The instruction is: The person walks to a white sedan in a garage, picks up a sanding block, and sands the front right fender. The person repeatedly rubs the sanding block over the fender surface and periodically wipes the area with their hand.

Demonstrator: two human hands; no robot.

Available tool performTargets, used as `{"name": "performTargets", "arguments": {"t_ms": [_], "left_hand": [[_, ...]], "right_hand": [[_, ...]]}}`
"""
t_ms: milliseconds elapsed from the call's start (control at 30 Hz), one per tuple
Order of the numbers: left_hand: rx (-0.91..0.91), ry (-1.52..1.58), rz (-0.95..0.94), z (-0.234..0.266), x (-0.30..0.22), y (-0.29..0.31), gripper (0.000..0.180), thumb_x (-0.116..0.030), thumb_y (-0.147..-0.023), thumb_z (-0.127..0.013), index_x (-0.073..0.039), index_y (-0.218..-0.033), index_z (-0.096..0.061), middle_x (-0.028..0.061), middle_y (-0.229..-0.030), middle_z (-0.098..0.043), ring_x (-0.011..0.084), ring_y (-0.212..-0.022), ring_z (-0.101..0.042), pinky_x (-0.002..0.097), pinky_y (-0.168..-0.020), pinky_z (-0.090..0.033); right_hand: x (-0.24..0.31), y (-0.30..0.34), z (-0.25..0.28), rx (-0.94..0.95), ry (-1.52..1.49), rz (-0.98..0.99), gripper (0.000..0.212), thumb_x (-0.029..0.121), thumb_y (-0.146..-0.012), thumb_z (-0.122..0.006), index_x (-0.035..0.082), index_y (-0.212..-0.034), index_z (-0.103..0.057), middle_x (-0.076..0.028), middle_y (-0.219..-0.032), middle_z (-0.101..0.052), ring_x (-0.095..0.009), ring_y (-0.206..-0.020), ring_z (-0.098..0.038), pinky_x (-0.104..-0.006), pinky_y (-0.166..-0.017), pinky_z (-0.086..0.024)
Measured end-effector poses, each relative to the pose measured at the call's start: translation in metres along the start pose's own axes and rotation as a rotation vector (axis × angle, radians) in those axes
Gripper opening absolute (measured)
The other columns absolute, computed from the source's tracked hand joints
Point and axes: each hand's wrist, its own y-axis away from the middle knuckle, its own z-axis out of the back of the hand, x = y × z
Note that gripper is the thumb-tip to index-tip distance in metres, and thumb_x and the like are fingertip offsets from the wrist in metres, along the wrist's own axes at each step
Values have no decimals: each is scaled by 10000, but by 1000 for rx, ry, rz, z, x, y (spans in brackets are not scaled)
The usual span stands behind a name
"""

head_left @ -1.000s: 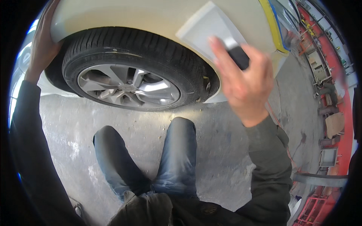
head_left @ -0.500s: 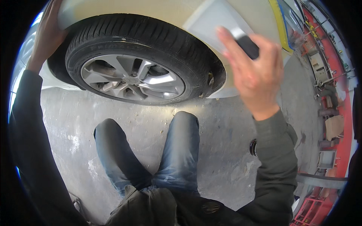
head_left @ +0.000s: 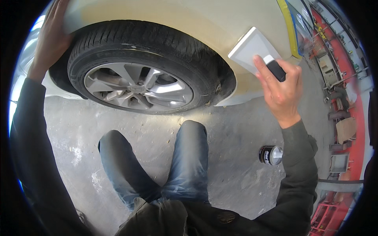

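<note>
Head view: the right hand (head_left: 281,92) is clamped on a broad white plastic spreader with a black handle (head_left: 256,51), its blade against the pale car panel (head_left: 189,19). The left hand (head_left: 51,37) lies flat, fingers spread, above the black tyre (head_left: 157,43).

Workshop floor beside a parked pale car.

Grey concrete floor (head_left: 240,129), scuffed and stained, with pale dusty patches at lower left. Filling the upper half, a cream car body (head_left: 189,19) over a black tyre (head_left: 157,43) on a silver spoked alloy wheel (head_left: 138,87), sunlit along the lower rim. Yellow and blue masking strip (head_left: 289,25) down the body edge at upper right. Along the right edge, red metal racking (head_left: 356,114) crowded with grey equipment and a brown board, too bent by the lens to tell apart. Bright daylight from the left, soft shadow under the wheel arch.
</note>
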Motion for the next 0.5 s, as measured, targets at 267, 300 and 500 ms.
{"name": "performTargets", "arguments": {"t_ms": [267,300,500], "left_hand": [[27,2,-6,6,-14,2,1019,-130,-772,-879,-15,-1631,-343,282,-1700,-339,479,-1587,-318,550,-1286,-341],[17,13,-3,5,-15,1,1020,-131,-771,-879,-13,-1631,-342,284,-1701,-338,480,-1587,-316,551,-1286,-340],[-2,23,-3,6,-20,-4,1026,-140,-767,-878,-2,-1628,-338,296,-1702,-328,489,-1590,-307,553,-1287,-334]], "right_hand": [[47,-79,-11,-61,-69,16,605,189,-818,-871,361,-1388,-762,-20,-1082,-540,-232,-955,-567,-372,-812,-522],[31,-60,-4,-4,-38,-3,591,182,-823,-866,357,-1379,-769,-21,-1089,-543,-233,-960,-567,-371,-821,-521],[35,-77,6,24,-20,26,555,196,-844,-847,352,-1372,-776,-23,-1087,-551,-245,-953,-568,-367,-853,-525]]}}
